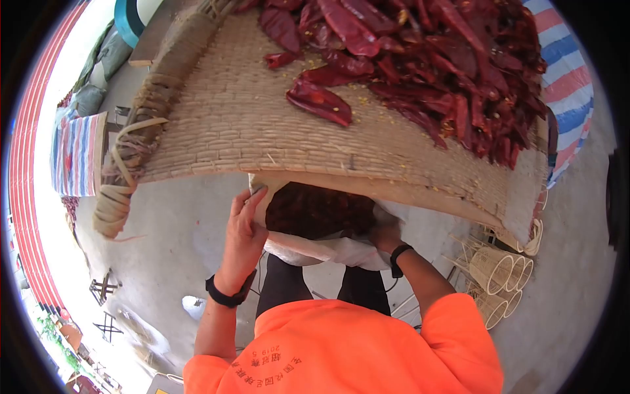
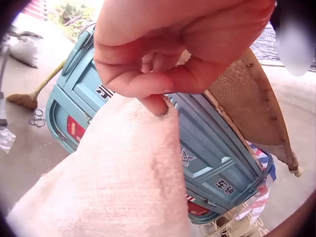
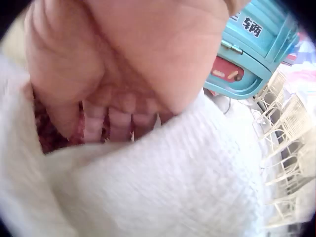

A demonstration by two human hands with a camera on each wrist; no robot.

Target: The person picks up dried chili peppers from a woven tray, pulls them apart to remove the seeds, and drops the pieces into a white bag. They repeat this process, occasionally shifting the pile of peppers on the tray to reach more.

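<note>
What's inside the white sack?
Sack: dark red pieces, apparently dried chilies, show in the mouth. Right hand's fingers reach in; their tips are hidden. Walls and the top layer cover everything deeper, so depth and bottom contents can't be told.

There are two hands (image 1: 244, 230), two wristbands (image 1: 226, 299), one shirt (image 1: 377, 341) and two legs (image 1: 282, 284). One woven tray (image 1: 230, 105) bears one pile of chilies (image 1: 459, 72), too many and too overlapped to count. One open sack (image 1: 302, 248) is between the hands. In the head view there are two striped cloths (image 1: 79, 157), one on each side, two small folding stands (image 1: 104, 289) and at least four wicker baskets (image 1: 489, 266). The left wrist view shows one blue vehicle (image 2: 207, 148) with two red lamps (image 2: 75, 129) in sight, one broom (image 2: 23, 100) and one pale bag (image 2: 23, 51) in the background
</note>
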